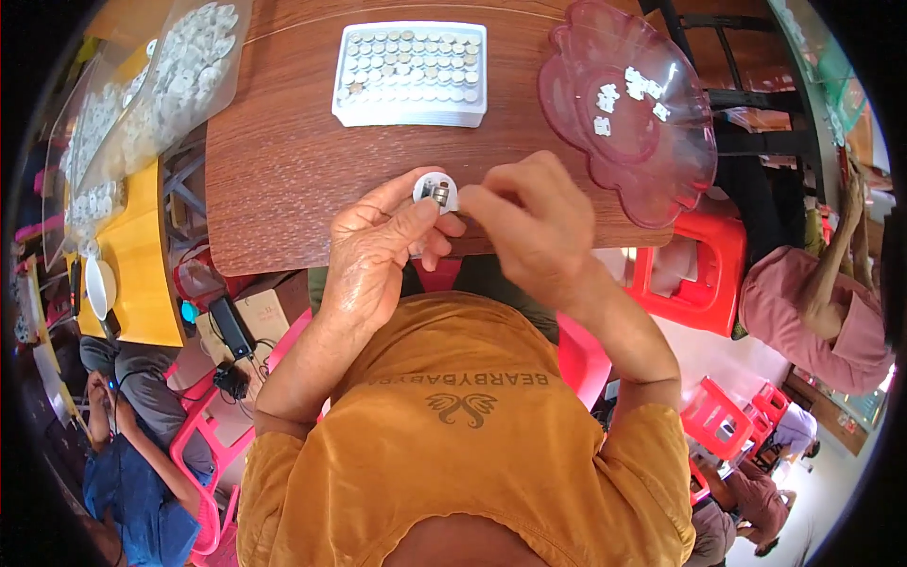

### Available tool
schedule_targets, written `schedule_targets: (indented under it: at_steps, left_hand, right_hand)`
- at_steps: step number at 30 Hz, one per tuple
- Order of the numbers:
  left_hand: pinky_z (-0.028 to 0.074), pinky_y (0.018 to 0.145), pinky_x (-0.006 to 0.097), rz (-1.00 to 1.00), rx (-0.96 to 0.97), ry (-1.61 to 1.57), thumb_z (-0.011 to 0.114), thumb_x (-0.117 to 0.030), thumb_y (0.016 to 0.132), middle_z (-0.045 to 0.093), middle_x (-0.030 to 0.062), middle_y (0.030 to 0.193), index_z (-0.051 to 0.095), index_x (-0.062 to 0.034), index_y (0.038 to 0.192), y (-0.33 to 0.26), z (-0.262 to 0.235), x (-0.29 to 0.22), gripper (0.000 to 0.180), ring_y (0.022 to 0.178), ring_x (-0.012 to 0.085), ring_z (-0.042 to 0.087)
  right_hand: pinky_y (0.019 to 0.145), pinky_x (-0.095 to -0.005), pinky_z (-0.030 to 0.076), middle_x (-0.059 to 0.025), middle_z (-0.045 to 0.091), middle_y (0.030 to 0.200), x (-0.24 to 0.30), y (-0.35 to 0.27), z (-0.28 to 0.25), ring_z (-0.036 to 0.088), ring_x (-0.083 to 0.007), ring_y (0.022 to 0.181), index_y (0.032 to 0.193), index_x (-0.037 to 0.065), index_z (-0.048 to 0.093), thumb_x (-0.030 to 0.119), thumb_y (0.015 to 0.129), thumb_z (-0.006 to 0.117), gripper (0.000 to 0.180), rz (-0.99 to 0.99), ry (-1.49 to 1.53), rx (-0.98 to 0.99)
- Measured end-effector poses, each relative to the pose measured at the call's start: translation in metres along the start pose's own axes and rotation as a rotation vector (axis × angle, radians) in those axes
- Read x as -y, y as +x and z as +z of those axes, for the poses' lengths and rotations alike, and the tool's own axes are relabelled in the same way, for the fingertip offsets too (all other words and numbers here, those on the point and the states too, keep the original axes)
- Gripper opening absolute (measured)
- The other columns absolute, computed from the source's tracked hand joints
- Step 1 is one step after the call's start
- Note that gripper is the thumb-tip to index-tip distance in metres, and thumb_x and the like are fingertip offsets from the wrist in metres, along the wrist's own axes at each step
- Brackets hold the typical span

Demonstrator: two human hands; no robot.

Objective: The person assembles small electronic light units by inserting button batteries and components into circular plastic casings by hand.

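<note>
At the near edge of the brown table, my left hand [373, 246] pinches a small round white plastic case [435, 192]. The case's inner side faces up, showing silvery metal parts that look like button cells. Close to its right side is my right hand [539, 222], fingers curled into a pinch; whatever they hold is hidden. Beyond my hands stands a white tray [409, 120] with rows of round silvery and white discs. To the right, a pink see-through scalloped dish [567, 104] carries several small white pieces [607, 96].
Clear plastic containers hold many round white pieces [198, 66] at the far left. A yellow table [142, 283] with a white bowl [99, 288] adjoins on the left. A red stool [699, 274] stands right. Other people sit on both sides.
</note>
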State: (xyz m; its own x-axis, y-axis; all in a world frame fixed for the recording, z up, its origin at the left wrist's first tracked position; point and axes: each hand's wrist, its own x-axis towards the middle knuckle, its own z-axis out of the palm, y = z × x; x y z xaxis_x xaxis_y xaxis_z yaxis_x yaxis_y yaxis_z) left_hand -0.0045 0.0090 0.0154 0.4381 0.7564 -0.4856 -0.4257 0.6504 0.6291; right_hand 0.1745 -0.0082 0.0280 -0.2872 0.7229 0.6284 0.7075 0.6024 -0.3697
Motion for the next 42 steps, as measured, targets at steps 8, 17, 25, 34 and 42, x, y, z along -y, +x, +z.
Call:
schedule_targets:
  at_steps: [8, 17, 25, 34, 42]
  left_hand:
    - [0.045, 0.053, 0.02, 0.173, -0.057, 0.052, 0.068, 0.004, 0.077, 0.066, 0.0077, 0.087, 0.053, 0.0045, 0.119, -0.003, -0.003, 0.003, 0.045, 0.065, 0.0093, 0.058]
    - [0.043, 0.051, 0.022, 0.23, -0.128, 0.112, 0.065, 0.008, 0.075, 0.064, 0.0097, 0.085, 0.053, 0.006, 0.118, 0.001, -0.005, 0.003, 0.045, 0.061, 0.0114, 0.055]
    - [0.044, 0.05, 0.023, 0.231, -0.167, 0.158, 0.062, 0.009, 0.075, 0.065, 0.0106, 0.084, 0.053, 0.0066, 0.118, 0.002, -0.003, 0.003, 0.044, 0.06, 0.013, 0.057]
    - [0.045, 0.05, 0.021, 0.235, -0.16, 0.173, 0.062, 0.01, 0.076, 0.065, 0.0108, 0.085, 0.053, 0.0066, 0.118, 0.003, -0.006, 0.004, 0.044, 0.063, 0.0124, 0.059]
    - [0.046, 0.052, 0.02, 0.239, -0.139, 0.184, 0.062, 0.01, 0.077, 0.066, 0.011, 0.086, 0.052, 0.0062, 0.12, 0.002, -0.003, 0.004, 0.044, 0.065, 0.0115, 0.06]
  right_hand:
    - [0.055, -0.0327, 0.045, -0.0096, 0.056, 0.084, 0.013, -0.008, 0.027, 0.053, -0.0253, 0.068, 0.09, 0.003, 0.062, 0.001, 0.061, 0.067, 0.03, 0.075, 0.157, -0.086]
    - [0.068, -0.0251, 0.045, -0.0082, 0.06, 0.087, 0.021, -0.018, 0.032, 0.057, -0.0171, 0.079, 0.097, 0.0, 0.063, -0.006, 0.079, 0.061, 0.019, 0.508, 0.523, -0.068]
    - [0.065, -0.0226, 0.045, -0.0022, 0.06, 0.081, 0.026, -0.015, 0.027, 0.054, -0.0071, 0.074, 0.091, -0.002, 0.062, 0.003, 0.084, 0.06, 0.008, 0.952, 0.892, -0.045]
    - [0.06, -0.021, 0.045, -0.0004, 0.06, 0.075, 0.027, -0.013, 0.027, 0.054, -0.0055, 0.069, 0.088, -0.002, 0.062, 0.005, 0.083, 0.061, 0.009, 1.058, 0.881, -0.004]
    - [0.06, -0.02, 0.045, -0.0004, 0.061, 0.073, 0.025, -0.01, 0.023, 0.054, -0.0053, 0.068, 0.085, -0.003, 0.062, 0.004, 0.082, 0.062, 0.008, 1.185, 0.98, -0.042]
